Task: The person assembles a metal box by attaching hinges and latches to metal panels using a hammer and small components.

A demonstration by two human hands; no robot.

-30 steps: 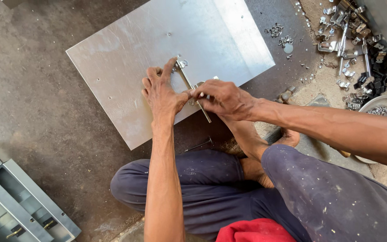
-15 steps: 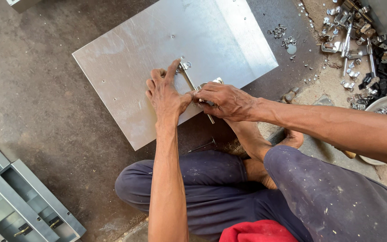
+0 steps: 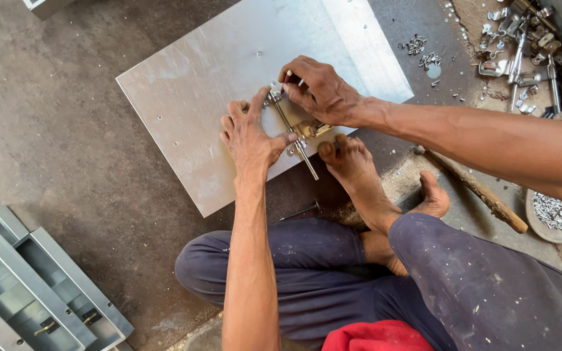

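Left hand (image 3: 252, 133) flat, pressing latch (image 3: 292, 127) on metal sheet (image 3: 190, 91). Right hand (image 3: 320, 88) pinching small bit at latch top. Latch not fixed yet.

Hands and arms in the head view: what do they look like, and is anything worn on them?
Both arms are bare to the frame edge: no sleeves, gloves, watch or rings visible. The left hand and right hand are lean, with veined forearms. Dark blue dusty trousers and bare feet show below.

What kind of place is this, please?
Probably a small metal workshop, with work done on the floor: a metal sheet lies on the concrete, loose metal fittings are heaped nearby, and grey metal boxes stand beside.
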